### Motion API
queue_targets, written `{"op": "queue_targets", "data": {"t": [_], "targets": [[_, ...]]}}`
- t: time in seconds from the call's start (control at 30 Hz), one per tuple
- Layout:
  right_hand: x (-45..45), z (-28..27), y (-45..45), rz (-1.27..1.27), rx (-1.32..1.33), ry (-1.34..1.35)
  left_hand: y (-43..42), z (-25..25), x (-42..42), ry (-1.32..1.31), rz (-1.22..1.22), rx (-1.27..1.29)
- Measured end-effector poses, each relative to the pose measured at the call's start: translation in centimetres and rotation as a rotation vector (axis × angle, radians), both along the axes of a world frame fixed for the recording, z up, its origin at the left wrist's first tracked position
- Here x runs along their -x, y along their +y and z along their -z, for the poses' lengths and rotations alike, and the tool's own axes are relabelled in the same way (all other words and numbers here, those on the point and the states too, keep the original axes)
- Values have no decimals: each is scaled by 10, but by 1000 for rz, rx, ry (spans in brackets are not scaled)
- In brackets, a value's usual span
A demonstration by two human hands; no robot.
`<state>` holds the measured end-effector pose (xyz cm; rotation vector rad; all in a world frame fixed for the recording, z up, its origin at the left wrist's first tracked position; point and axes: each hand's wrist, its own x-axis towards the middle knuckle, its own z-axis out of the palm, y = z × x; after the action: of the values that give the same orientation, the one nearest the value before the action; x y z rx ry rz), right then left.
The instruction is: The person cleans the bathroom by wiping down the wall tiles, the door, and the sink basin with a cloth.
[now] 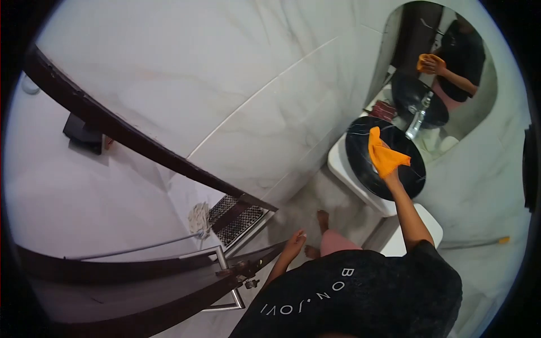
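Observation:
My right hand [390,176] reaches over the round black basin [360,163] and is shut on an orange cloth [385,158]. The cloth drapes over the fingers and hides most of them. Beside the basin's far side rises a chrome tap [416,125]. Lower down, my left hand [294,243] hangs near the edge of the dark door, loosely open with nothing seen in it. In the mirror [470,121], a reflection of my hand and the orange cloth shows.
The dark door [152,293] with its metal handle [222,259] stands at lower left. A mop [198,218] leans by a chequered mat [239,219] past the doorway. White fixture [431,222] is right of my legs; a dark red item [383,110] lies behind the basin.

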<state>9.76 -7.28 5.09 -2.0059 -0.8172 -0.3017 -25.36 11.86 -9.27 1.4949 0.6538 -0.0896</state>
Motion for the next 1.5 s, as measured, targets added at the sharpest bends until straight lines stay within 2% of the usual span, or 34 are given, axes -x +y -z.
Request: {"op": "queue_targets", "data": {"t": [0.03, 0.07, 0.1, 0.13, 0.2, 0.3, 0.33, 0.4, 0.5, 0.53, 0.57, 0.6, 0.63, 0.67, 0.7, 0.73, 0.77, 0.8, 0.83, 0.87, 0.93, 0.97, 1.0, 1.03, 1.07, 1.1, 1.13, 1.17, 1.2, 1.27, 1.33, 1.4, 1.43, 1.5], "targets": [[-11, 28, -17, 27, 15, -7, 0, 3, -5, -21, 20, -2], [-28, 85, -40, 79, 167, 200, -4, 5, -7, -37, 39, 0], [-36, 115, -62, 132, 314, 412, -7, 0, -10, -37, 63, 19], [-26, 84, -56, 21, 656, 553, -9, -10, -15, -20, 67, 42], [1, 80, -78, -44, 1088, 546, -10, -16, -18, -13, 85, 64], [-5, 70, -119, -36, 1300, 469, -13, -17, -14, -84, 77, 35], [-11, 67, -131, -35, 1297, 475, -13, -21, -10, -50, 62, 46], [-27, 56, -146, 91, 1539, 351, -11, -23, -1, -14, 49, 47], [-40, 50, -138, 130, 1540, 285, -7, -24, -2, -1, 34, 10], [-77, 150, -168, 122, 1538, 283, -6, -25, -2, 13, 13, 8], [-106, 244, -175, 25, 884, 597, -7, -25, 0, 31, -8, 6], [-72, 208, -136, -229, 1171, 466, -9, -25, 0, 37, -12, 4], [-13, 145, -90, 135, 1103, 445, -10, -25, -2, 29, -29, -5], [-32, 193, -69, -65, 932, 615, -11, -26, -8, 17, -45, -14], [-22, 160, -33, -179, 446, 1093, -13, -26, -16, 16, -46, -15], [-22, 174, -9, -426, 448, 648, -17, -25, -21, 6, -54, -32], [-7, 131, 27, -268, 111, 979, -22, -25, -25, -1, -61, -45], [-10, 133, 43, -291, -47, 983, -29, -26, -31, 12, -55, -38], [-4, 105, 54, -284, -70, 976, -35, -30, -43, 41, -38, -15], [-6, 108, 45, -276, -68, 986, -40, -35, -56, 67, -21, 7], [-8, 120, 26, -369, 204, 836, -54, -43, -82, 41, 35, -21], [-7, 130, -6, -377, 475, 799, -62, -46, -96, 8, 85, -56], [-24, 164, -46, -402, 774, 637, -69, -44, -110, 8, 88, -50], [-43, 191, -84, -424, 1068, 459, -77, -39, -124, -53, 166, -170], [-52, 144, -119, -371, 1188, 365, -84, -36, -137, -110, 244, -290], [-61, 65, -128, -278, 1411, 394, -90, -42, -150, -102, 245, -283], [-89, 115, -171, -202, 1402, -30, -95, -56, -167, -153, 310, -426], [-116, 128, -182, -148, 1459, -203, -100, -66, -182, -209, 372, -574], [-131, 122, -182, -86, 1461, -339, -105, -72, -195, -209, 367, -581], [-167, 170, -184, -252, 622, -246, -117, -81, -220, -365, 389, -882], [-126, 131, -145, -15, 1222, -257, -136, -86, -236, -343, 445, -994], [-84, 139, -102, -126, 1065, 160, -151, -83, -242, -310, 495, -1106], [-59, 159, -84, -200, 814, 197, -159, -77, -237, -279, 566, -1092], [-32, 223, -45, -427, 174, 571, -161, -74, -235, -239, 613, -1091]]}}
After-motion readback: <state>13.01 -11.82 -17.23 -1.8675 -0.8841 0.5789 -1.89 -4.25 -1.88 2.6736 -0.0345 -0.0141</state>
